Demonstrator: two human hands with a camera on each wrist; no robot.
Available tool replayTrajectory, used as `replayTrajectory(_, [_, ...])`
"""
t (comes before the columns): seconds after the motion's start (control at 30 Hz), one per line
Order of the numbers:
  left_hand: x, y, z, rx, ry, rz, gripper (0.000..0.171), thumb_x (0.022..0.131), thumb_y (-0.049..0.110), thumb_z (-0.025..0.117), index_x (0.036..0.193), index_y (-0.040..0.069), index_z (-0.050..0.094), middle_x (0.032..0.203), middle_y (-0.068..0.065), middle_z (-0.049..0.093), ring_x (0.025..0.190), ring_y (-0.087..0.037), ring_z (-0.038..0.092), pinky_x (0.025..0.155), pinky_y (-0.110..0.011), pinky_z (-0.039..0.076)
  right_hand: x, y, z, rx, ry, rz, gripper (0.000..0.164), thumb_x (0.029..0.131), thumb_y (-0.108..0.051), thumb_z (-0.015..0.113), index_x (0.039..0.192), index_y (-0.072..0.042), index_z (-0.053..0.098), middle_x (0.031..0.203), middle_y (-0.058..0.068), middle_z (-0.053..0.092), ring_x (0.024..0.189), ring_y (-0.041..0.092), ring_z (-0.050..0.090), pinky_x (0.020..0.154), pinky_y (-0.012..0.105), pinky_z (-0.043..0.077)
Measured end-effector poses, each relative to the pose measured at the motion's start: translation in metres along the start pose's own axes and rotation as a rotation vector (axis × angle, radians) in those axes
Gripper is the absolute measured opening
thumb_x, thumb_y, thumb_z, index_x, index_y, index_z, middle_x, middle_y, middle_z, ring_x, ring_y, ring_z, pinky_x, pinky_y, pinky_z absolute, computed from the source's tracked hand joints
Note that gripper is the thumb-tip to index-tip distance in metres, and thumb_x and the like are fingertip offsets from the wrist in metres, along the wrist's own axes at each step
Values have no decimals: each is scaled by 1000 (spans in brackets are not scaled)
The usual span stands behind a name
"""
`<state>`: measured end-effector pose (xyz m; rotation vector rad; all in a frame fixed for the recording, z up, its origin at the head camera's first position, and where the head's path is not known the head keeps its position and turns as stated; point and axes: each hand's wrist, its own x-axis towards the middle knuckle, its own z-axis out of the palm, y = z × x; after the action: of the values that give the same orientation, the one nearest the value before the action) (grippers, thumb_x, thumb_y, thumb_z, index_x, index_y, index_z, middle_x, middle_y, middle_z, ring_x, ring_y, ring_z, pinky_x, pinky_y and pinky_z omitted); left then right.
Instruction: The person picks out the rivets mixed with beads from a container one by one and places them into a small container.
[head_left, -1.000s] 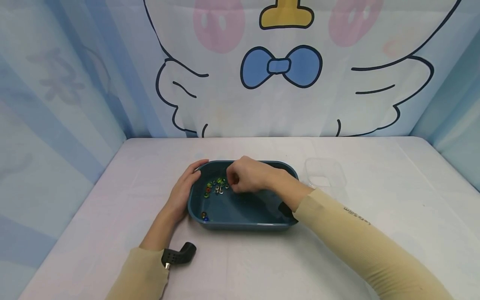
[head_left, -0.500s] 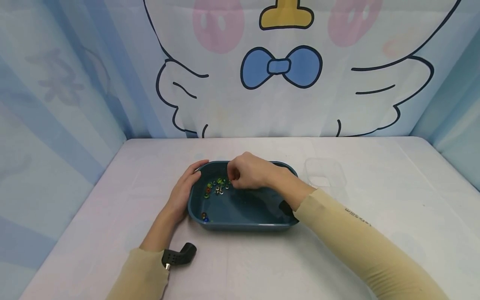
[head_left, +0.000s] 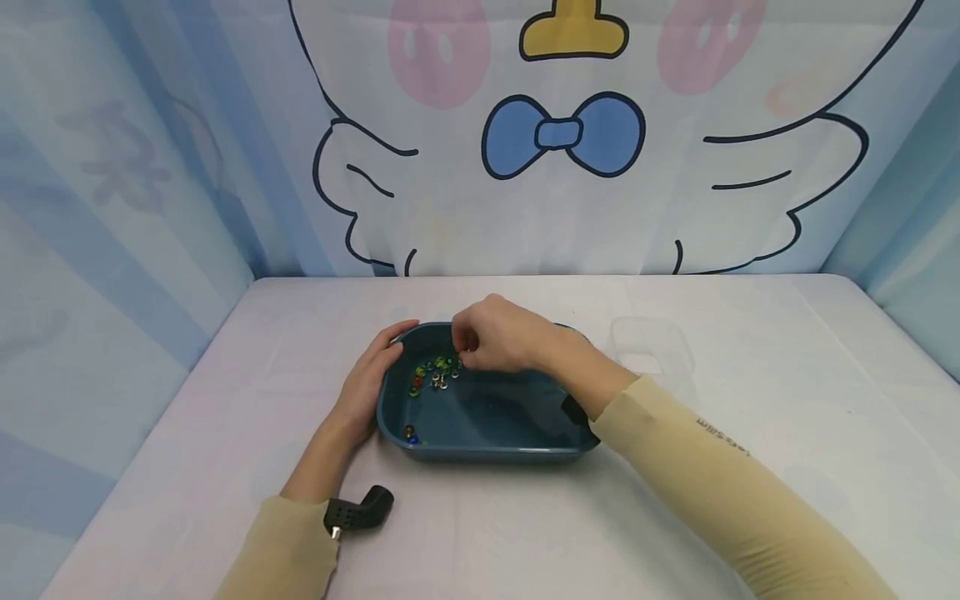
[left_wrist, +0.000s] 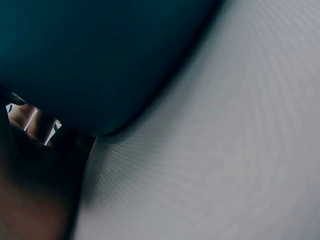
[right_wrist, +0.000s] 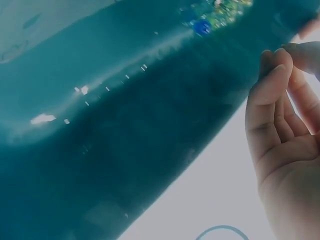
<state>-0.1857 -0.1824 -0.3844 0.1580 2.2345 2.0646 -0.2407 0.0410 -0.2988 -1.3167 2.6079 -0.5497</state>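
Observation:
My left hand grips the left end of a dark teal tray, thumb at the rim and fingers along the outer wall. Inside, near the left, lies a loose group of small glass beads, green, blue and red. Small shiny metallic-looking pieces lie among them. My right hand hovers over the tray's far side, just right of the beads. In the right wrist view its thumb and fingertips meet in a pinch; I see nothing between them. The left wrist view shows mostly the tray's outer wall.
A brown and a blue bead lie apart at the tray's near left corner. To the right of the tray stands a clear plastic container on the white tabletop. A printed curtain hangs behind.
My right hand has risen slightly and moved toward the tray's far rim, fingertips staying together. The left hand and the beads look the same.

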Motion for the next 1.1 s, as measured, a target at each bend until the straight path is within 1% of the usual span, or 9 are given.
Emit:
replayTrajectory(0.17, [-1, 0, -1, 4, 4, -4, 45, 111, 26, 28, 154, 18, 39, 156, -5, 39, 143, -23, 34, 119, -46, 20, -2, -5, -10, 13, 38, 11, 3, 92, -10, 71, 89, -11, 69, 81, -2, 64, 75, 16, 58, 70, 30, 50])
replayTrajectory(0.37, [-2, 0, -1, 3, 2, 1, 46, 111, 26, 28, 154, 17, 38, 157, -5, 37, 144, -23, 33, 119, -45, 19, -8, -7, -22, 27, 84, 29, 3, 92, -12, 71, 94, -9, 71, 84, -1, 66, 78, 16, 60, 74, 30, 52])
replayTrajectory(0.5, [-1, -1, -2, 0, -1, 11, 46, 111, 25, 27, 154, 16, 38, 157, -6, 37, 144, -24, 32, 119, -46, 18, -14, -7, -28, 45, 106, 62, 4, 92, -13, 70, 94, -10, 71, 84, -1, 66, 78, 18, 59, 75, 31, 53])
replayTrajectory(0.63, [-1, -1, -1, -7, -3, 10, 46, 111, 25, 27, 154, 17, 38, 156, -6, 38, 143, -24, 34, 119, -45, 20, -21, -8, -32, 52, 123, 89, 4, 92, -14, 70, 94, -11, 72, 84, -1, 67, 79, 18, 60, 76, 31, 53])
replayTrajectory(0.83, [0, -1, -1, -6, -2, 7, 45, 111, 25, 28, 154, 17, 39, 156, -6, 38, 143, -24, 34, 119, -46, 21, -30, -9, -36, 56, 152, 75, 4, 92, -12, 69, 93, -10, 73, 84, -1, 67, 78, 18, 60, 76, 31, 53])
replayTrajectory(0.97, [-1, 0, 0, 0, 0, 1, 46, 111, 25, 27, 154, 17, 39, 157, -6, 37, 144, -25, 33, 119, -46, 20, -39, -8, -39, 44, 176, 65, 4, 92, -10, 69, 91, -10, 73, 82, -1, 66, 77, 18, 59, 74, 32, 52])
replayTrajectory(1.1, [0, 0, 0, 0, 9, -5, 45, 110, 25, 28, 153, 18, 40, 157, -5, 38, 143, -24, 34, 118, -46, 21, -49, -6, -43, 36, 210, 65, 4, 91, -8, 69, 91, -9, 72, 82, -1, 65, 77, 18, 58, 73, 33, 52])
